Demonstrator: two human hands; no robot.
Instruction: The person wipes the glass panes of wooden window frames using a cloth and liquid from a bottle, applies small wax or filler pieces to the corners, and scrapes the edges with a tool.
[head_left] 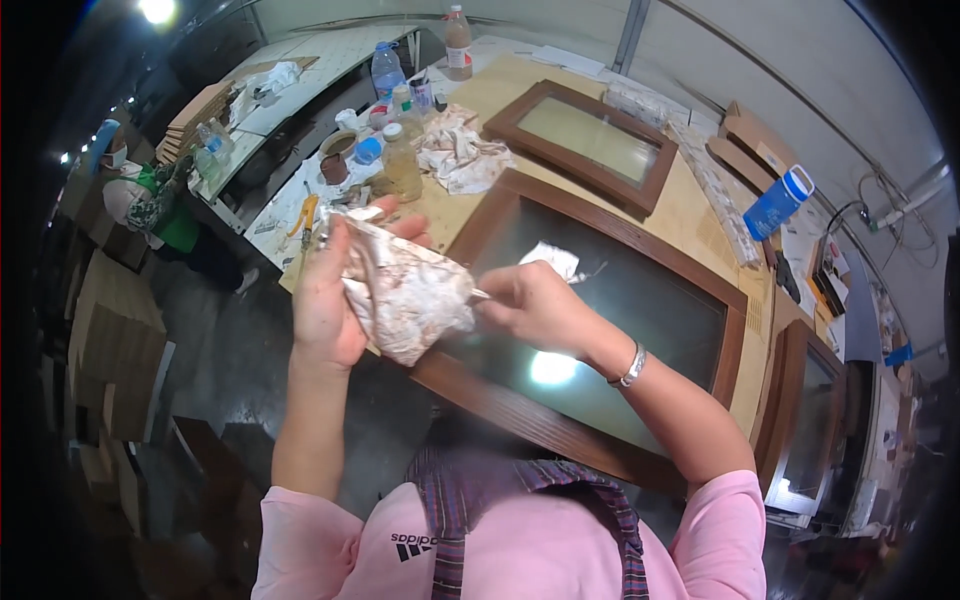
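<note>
My left hand (325,295) is raised over the table's near edge and grips a crumpled, stained white rag (410,295). My right hand (535,305) is closed around a thin tool whose tip (480,294) pokes into the rag's right side. Both hands hover above a large brown wooden frame (500,395) with a dark glass pane (620,300). A small white scrap (553,258) lies on the glass just behind my right hand. A metal bracelet sits on my right wrist.
A smaller brown frame (590,140) lies farther back. Another crumpled rag (455,150), plastic bottles (400,160), a brown cup (335,160) and a blue bottle (778,202) stand on the table. Cardboard stacks (115,340) sit at left. A person (150,200) sits far left.
</note>
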